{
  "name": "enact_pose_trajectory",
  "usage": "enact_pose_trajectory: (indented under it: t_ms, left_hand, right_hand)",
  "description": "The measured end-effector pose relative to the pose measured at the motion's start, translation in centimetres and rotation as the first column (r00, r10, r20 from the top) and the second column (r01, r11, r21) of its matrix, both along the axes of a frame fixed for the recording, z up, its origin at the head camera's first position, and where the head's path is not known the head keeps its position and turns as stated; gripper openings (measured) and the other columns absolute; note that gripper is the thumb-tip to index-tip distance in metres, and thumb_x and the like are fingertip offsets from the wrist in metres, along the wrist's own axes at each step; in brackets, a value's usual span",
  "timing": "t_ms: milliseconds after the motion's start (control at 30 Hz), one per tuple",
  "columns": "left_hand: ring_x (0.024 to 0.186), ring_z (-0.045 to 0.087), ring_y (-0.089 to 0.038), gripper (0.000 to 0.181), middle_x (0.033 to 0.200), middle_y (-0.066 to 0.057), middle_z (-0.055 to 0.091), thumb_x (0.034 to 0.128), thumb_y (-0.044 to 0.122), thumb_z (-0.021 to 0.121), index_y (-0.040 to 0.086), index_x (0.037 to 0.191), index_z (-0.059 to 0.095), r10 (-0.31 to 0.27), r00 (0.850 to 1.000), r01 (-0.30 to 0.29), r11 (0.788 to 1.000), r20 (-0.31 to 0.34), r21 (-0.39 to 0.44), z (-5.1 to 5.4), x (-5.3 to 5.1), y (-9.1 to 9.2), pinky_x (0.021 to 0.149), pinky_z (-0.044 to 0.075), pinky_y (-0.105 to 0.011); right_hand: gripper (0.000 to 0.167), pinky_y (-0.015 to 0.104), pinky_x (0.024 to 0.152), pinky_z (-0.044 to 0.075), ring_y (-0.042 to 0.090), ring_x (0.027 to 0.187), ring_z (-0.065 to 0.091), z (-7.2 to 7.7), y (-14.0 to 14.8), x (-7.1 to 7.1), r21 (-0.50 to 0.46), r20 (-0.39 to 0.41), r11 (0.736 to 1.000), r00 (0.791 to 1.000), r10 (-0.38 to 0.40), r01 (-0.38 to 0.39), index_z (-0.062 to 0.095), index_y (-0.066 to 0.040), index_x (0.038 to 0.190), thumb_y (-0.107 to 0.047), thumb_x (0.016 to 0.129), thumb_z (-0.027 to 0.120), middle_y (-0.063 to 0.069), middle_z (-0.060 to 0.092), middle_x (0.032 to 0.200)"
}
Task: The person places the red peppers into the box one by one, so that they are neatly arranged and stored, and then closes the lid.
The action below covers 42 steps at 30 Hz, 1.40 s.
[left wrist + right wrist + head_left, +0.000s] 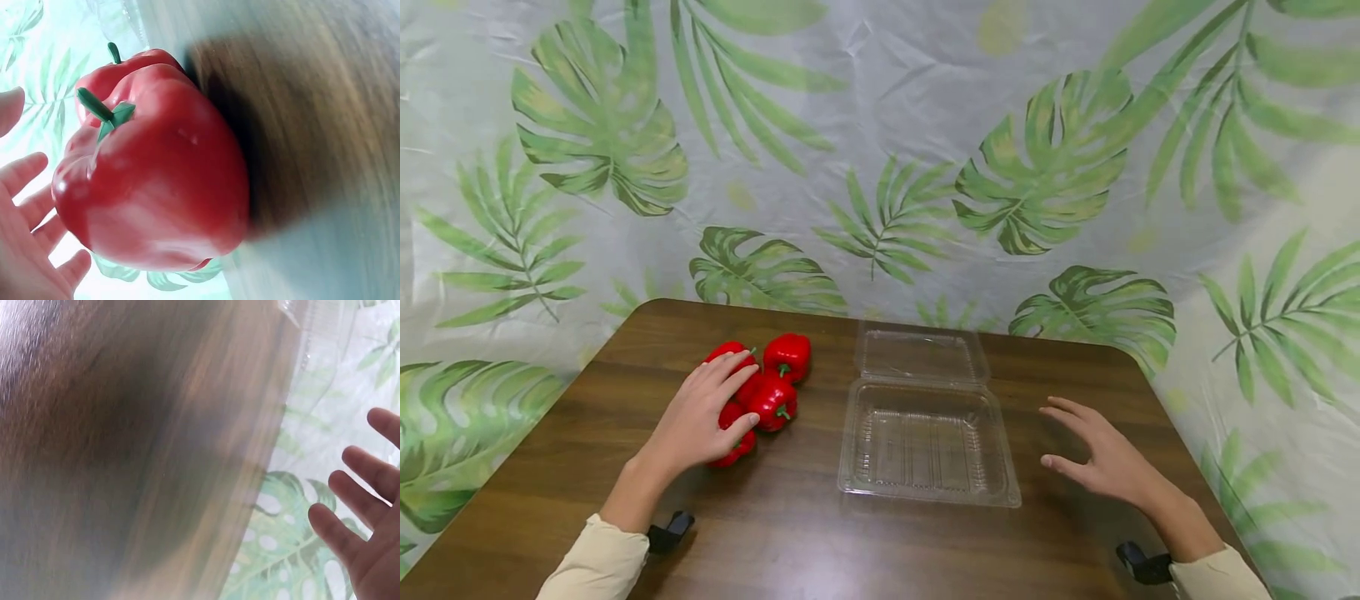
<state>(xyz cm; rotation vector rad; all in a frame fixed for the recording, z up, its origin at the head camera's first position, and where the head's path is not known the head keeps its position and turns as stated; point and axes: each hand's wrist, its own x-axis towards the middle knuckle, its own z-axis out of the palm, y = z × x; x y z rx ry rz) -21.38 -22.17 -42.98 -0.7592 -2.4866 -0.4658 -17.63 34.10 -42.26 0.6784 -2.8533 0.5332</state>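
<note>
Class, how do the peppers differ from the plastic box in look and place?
The peppers are red and rounded; the box is clear and rectangular. The peppers lie by the left hand; the open box lies nearer the right hand. Both rest on the table.

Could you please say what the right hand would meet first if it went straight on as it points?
Probably the clear hinged plastic container, though the right hand might pass above it; its height is unclear.

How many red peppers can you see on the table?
At least 4, left of the clear container: back-right pepper, back-left pepper partly behind the left hand, middle pepper, front pepper. The hand may hide another.
</note>
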Motion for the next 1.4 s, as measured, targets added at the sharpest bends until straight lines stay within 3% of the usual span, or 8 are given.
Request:
enact_pose_trajectory:
  t_ms: [200,300,567,767,1033,1267,1400]
  left_hand:
    - [0.132,0.048,-0.042,0.061,0.142,-0.021,0.055,0.0801,0.031,0.072,0.002,0.132,0.06,-0.022,1.0,0.022,1.0,0.007,0.001,-0.2,0.3,0.7,0.108,0.039,-0.065]
    - [0.133,0.048,-0.042,0.06,0.142,-0.02,0.056,0.0799,0.032,0.073,0.003,0.131,0.061,-0.031,0.999,0.031,1.0,0.007,-0.006,-0.3,0.4,1.1,0.108,0.038,-0.064]
    - [0.133,0.049,-0.04,0.061,0.14,-0.017,0.058,0.0788,0.034,0.076,0.005,0.131,0.063,-0.071,0.997,0.071,0.997,-0.006,-0.017,-0.5,1.3,1.8,0.11,0.037,-0.062]
    - [0.132,0.051,-0.037,0.061,0.139,-0.014,0.06,0.0776,0.033,0.078,0.005,0.13,0.063,-0.105,0.994,0.105,0.994,-0.023,0.0,-0.8,2.3,2.0,0.109,0.038,-0.06]
    - [0.132,0.053,-0.034,0.058,0.138,-0.012,0.06,0.0786,0.03,0.078,0.005,0.129,0.063,-0.196,0.977,0.2,0.979,-0.082,0.047,-0.8,2.4,3.9,0.109,0.041,-0.052]
    - [0.134,0.052,-0.031,0.059,0.14,-0.01,0.06,0.0833,0.036,0.074,0.007,0.133,0.061,-0.164,0.986,0.166,0.985,-0.043,0.044,-0.8,2.8,3.8,0.111,0.04,-0.05]
    - [0.132,0.053,-0.031,0.063,0.139,-0.009,0.06,0.0814,0.034,0.075,0.007,0.136,0.059,-0.14,0.989,0.143,0.989,-0.055,0.046,-0.8,2.8,3.3,0.11,0.042,-0.051]
  right_hand:
    - [0.062,0.066,0.092,0.045,0.048,0.128,0.048,-1.0,-1.0,0.1,0.061,-0.041,0.998,0.999,0.006,-0.003,0.053,-0.006,0.14,-0.034,0.088,0.074,0.024,0.047,0.146]
    - [0.06,0.066,0.092,0.045,0.048,0.129,0.047,-1.4,-1.6,0.1,0.042,-0.038,0.999,0.999,0.029,-0.028,0.053,-0.007,0.14,-0.031,0.09,0.072,0.023,0.047,0.147]
    - [0.069,0.066,0.094,0.043,0.045,0.133,0.043,-1.6,-2.5,-0.5,-0.028,-0.055,0.983,0.982,0.179,-0.181,0.051,-0.013,0.145,-0.027,0.083,0.077,0.019,0.04,0.153]
    - [0.073,0.068,0.095,0.042,0.045,0.135,0.04,-1.6,-3.5,-0.9,-0.04,-0.011,0.974,0.975,0.224,-0.224,0.048,-0.01,0.146,-0.032,0.083,0.077,0.02,0.038,0.155]
    - [0.073,0.067,0.093,0.044,0.043,0.136,0.039,-1.9,-3.5,-0.4,-0.062,0.036,0.967,0.968,0.249,-0.246,0.048,-0.01,0.146,-0.032,0.083,0.078,0.021,0.035,0.156]
    - [0.081,0.066,0.095,0.043,0.041,0.136,0.04,-2.2,-4.0,-0.2,-0.074,0.054,0.969,0.97,0.239,-0.235,0.043,-0.005,0.149,-0.034,0.081,0.078,0.019,0.037,0.157]
    - [0.083,0.067,0.097,0.041,0.042,0.137,0.038,-2.3,-4.2,-0.2,-0.099,0.049,0.97,0.972,0.228,-0.223,0.044,-0.003,0.147,-0.033,0.079,0.079,0.021,0.036,0.157]
